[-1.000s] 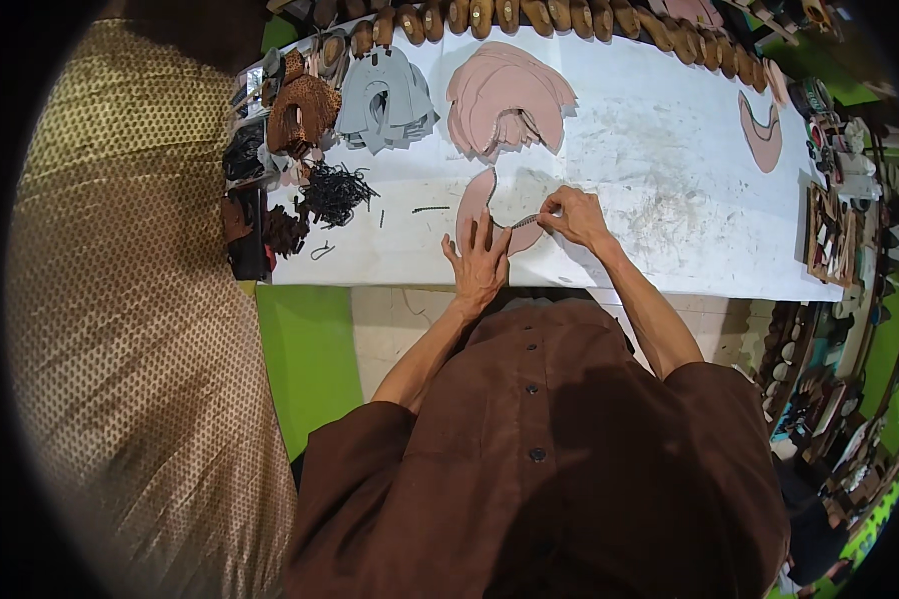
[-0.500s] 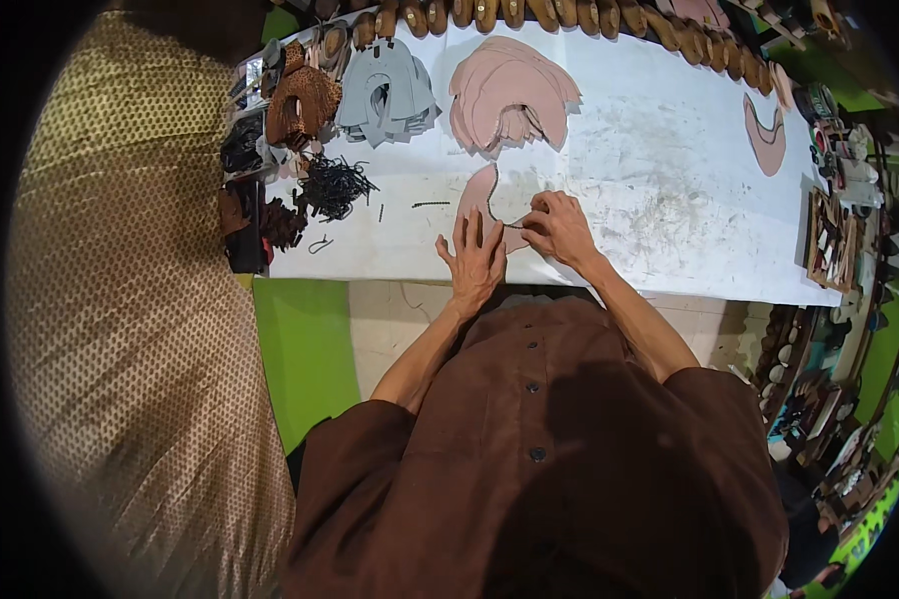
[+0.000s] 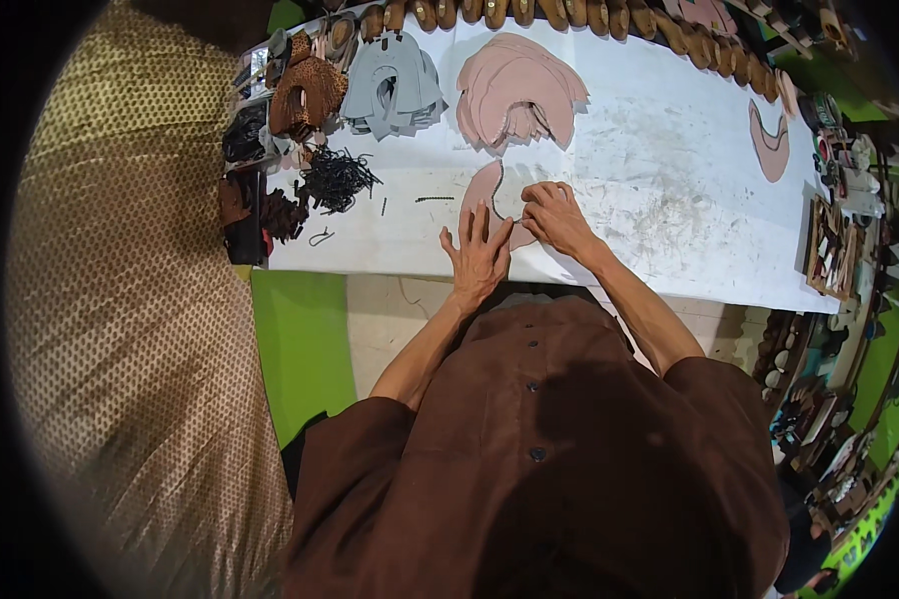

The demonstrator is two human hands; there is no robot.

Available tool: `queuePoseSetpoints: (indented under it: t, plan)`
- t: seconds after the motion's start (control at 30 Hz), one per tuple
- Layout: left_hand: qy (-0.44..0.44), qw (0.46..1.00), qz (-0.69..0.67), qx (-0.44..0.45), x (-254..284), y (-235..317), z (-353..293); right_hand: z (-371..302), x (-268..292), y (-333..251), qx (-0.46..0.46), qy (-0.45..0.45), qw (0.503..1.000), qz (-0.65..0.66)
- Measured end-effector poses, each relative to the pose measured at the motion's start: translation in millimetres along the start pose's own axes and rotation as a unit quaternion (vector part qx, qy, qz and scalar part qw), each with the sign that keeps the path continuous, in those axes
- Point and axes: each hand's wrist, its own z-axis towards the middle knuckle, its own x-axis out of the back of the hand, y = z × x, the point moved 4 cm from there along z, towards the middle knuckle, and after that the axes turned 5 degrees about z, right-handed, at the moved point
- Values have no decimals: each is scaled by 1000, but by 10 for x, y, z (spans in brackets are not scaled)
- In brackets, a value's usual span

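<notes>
A curved pink shoe-upper piece (image 3: pixel 484 185) lies flat near the front edge of the table, with a thin dark braided trim (image 3: pixel 496 195) along its inner curve. My left hand (image 3: pixel 479 258) rests on the lower part of the piece, palm down, fingers spread and pressing it to the tabletop. From the right, my right hand (image 3: pixel 559 222) has its fingers bent and pinched together at the inner edge, on the trim. Its fingertips partly hide the trim end. A short dark braided strip (image 3: pixel 435 200) lies apart, left of the piece.
Stacked pink pieces (image 3: pixel 519 75) and grey pieces (image 3: pixel 375 85) lie behind, beside leopard-print ones (image 3: pixel 305 97). A tangle of black strips (image 3: pixel 337 180) is at left. Wooden shoe lasts (image 3: pixel 609 18) line the far edge. Another pink piece (image 3: pixel 769 150) and a tool box (image 3: pixel 831 245) are at right.
The view has shifted slightly. My right hand stays at the inner edge with its fingers drawn closer together; my left hand still presses the pink piece.
</notes>
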Motion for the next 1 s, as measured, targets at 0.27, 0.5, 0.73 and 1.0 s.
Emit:
queuePoseSetpoints:
  t: [0.27, 0.5, 0.73, 1.0]
  plan:
    - [-18, 999, 35, -27, -41, 1, 9, 46, -32, -7, 12, -29, 999, -45]
    - [-25, 998, 13, -48, 37, 45, 38, 95, -69, 14, 25, -53, 996, -66]
    - [-41, 995, 55, -68, -17, 24, 40, 141, -80, -10, 48, -64, 992, -96]
    - [-59, 994, 49, -80, 34, 25, 79, 222, -72, 35, 22, -30, 997, -71]
